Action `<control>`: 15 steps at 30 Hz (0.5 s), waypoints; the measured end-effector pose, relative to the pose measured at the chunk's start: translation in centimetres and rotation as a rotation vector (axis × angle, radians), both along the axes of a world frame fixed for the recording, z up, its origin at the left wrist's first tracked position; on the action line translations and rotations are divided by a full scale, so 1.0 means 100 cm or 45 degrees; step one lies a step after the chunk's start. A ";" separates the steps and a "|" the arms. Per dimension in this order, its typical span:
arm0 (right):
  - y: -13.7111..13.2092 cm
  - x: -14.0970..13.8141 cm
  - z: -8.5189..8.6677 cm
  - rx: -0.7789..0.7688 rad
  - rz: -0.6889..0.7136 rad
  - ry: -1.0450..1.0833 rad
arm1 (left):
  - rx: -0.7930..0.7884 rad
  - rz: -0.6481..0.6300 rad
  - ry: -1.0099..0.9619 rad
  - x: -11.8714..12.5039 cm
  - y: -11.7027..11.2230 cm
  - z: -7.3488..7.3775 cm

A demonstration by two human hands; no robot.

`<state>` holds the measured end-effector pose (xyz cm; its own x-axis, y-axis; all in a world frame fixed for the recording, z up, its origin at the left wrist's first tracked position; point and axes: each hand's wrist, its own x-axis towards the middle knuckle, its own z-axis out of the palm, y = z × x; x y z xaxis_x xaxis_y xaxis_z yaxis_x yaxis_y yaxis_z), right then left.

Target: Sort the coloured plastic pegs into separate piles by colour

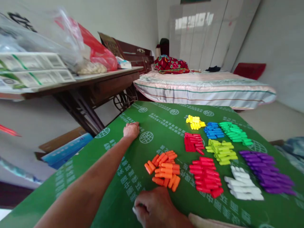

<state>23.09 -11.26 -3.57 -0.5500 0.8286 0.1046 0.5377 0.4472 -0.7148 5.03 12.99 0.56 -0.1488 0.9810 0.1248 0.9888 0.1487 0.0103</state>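
Observation:
My left hand rests on the far left of the green printed board, its fingers curled in and nothing visible in them. Close to the near edge, my right hand is closed in a loose fist beside a pile of orange bullet-shaped plastic pieces. No object shows in that fist; its palm side is hidden. Further right lie similar piles: red pieces, darker red ones, yellow, blue, green, lime, white and purple.
A dark wooden sewing table stands along the left wall, with cartons and a red plastic bag on top. Below it is a blue box. Beyond the board is a bed with striped bedding.

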 end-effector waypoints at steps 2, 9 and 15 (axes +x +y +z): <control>0.000 0.001 0.001 0.017 0.016 -0.003 | 0.041 -0.048 0.011 0.001 -0.005 -0.002; 0.001 0.004 0.010 0.021 0.034 -0.037 | 0.104 -0.232 -0.103 0.003 -0.035 0.005; 0.002 0.004 0.017 0.059 0.046 -0.070 | -0.014 -0.530 -0.417 0.049 -0.066 0.023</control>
